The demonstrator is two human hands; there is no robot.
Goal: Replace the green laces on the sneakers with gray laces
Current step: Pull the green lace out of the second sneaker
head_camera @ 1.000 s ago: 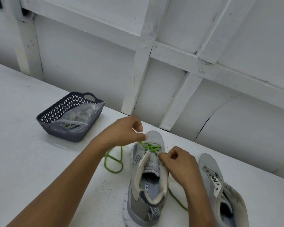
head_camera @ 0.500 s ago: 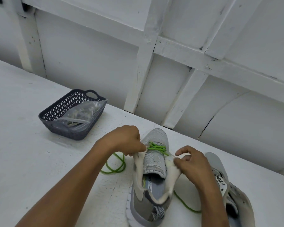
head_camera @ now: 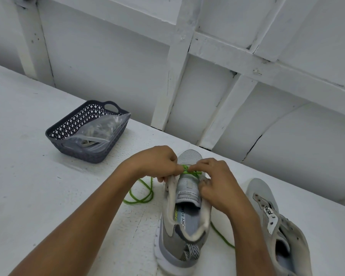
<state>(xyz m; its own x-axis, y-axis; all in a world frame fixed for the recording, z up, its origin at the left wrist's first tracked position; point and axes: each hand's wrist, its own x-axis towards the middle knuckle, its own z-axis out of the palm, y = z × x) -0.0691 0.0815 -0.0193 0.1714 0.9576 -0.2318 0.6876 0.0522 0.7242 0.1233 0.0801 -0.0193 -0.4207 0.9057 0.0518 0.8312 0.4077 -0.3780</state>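
The laced sneaker (head_camera: 179, 236) has a gray woven-mesh cloth toe and tongue, a matt white sole and a fuzzy off-white lining. Its green lace (head_camera: 141, 200) is round corded cloth. The unlaced sneaker (head_camera: 263, 196) looks scuffed and soiled. The basket (head_camera: 92, 156) is matt dark-gray lattice plastic, and the bag (head_camera: 108, 126) in it is clear, glossy film. The surface (head_camera: 28, 196) is white-painted, matt and rough.

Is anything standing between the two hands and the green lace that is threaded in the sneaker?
Nothing visible does. The left hand and the right hand both pinch the green lace at the sneaker's front eyelets.
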